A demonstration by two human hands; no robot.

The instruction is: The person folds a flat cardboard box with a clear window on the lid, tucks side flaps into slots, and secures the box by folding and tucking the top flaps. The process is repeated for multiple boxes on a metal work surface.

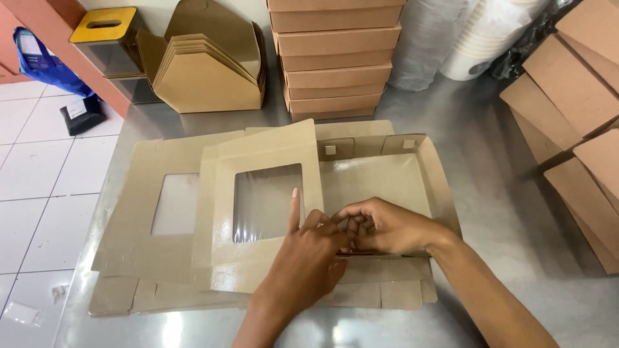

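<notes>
The near side flap of the flat brown windowed cardboard box [361, 187], running left-right along the worktop's [503, 174] near edge, is pinched between the right hand [387, 227] and the left hand [308, 258], fingers clamped on it.

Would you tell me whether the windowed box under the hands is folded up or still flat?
Partly folded: the box has its far and right walls raised, while the window lid lies open and both hands, left and right, pinch its near edge.

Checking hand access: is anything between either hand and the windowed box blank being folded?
Nothing visible. Both the left hand and right hand already touch the windowed box blank at its near edge. The stack of folded boxes sits apart at the table's far side.
</notes>
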